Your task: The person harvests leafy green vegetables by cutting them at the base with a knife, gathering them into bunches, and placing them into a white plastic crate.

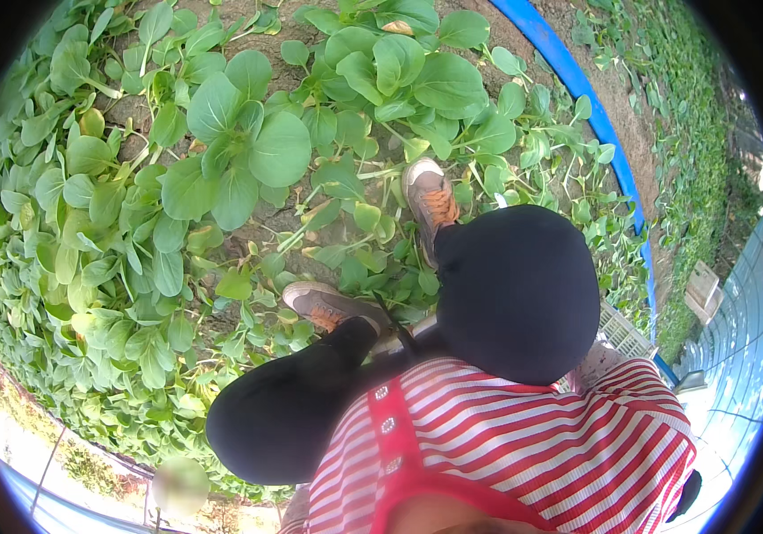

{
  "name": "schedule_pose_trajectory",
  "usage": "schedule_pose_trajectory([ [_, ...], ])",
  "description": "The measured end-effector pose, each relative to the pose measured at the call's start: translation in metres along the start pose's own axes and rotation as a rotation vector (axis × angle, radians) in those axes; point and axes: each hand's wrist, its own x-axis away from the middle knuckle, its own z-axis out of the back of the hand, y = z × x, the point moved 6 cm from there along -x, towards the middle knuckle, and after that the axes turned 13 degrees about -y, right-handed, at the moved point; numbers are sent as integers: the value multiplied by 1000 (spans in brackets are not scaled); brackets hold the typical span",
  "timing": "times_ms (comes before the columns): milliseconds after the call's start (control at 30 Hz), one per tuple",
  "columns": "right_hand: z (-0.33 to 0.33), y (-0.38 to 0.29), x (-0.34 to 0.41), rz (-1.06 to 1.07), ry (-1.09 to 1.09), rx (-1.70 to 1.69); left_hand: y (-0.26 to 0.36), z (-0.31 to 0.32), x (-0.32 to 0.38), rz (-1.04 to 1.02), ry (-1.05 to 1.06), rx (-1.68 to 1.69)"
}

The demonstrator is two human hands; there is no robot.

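Neither of my hands shows in the head view; my knees and the striped shirt cover the area beside my body. Before me grow broad-leaved green vegetable plants [279, 149], some with yellowing lower leaves. A larger leafy clump [398, 70] stands beyond my shoes. One brown shoe with orange laces [435, 197] rests among the stems, and the other shoe [321, 307] is turned sideways on the soil at lower left of it. A dark strap-like thing [398, 327] runs between my legs.
A blue hose or pipe [605, 130] curves along the bed's right side, with more low plants beyond it. A pale plastic crate [625, 334] stands partly behind my knee. Farther right are a light-coloured container [703, 292] and blue sheeting [735, 320]. Dense plants fill the left.
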Motion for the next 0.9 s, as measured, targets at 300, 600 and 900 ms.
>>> schedule_pose_trajectory([
  [300,48,-120,-31,506,649,-42,252,-254,75,-317,-275,-1222],
  [600,31,-114,-62,905,644,-771,155,-593,-78,-733,-704,-1650],
  [900,47,-131,-34,843,684,-371,219,-517,-155,-1027,429,-2728],
])
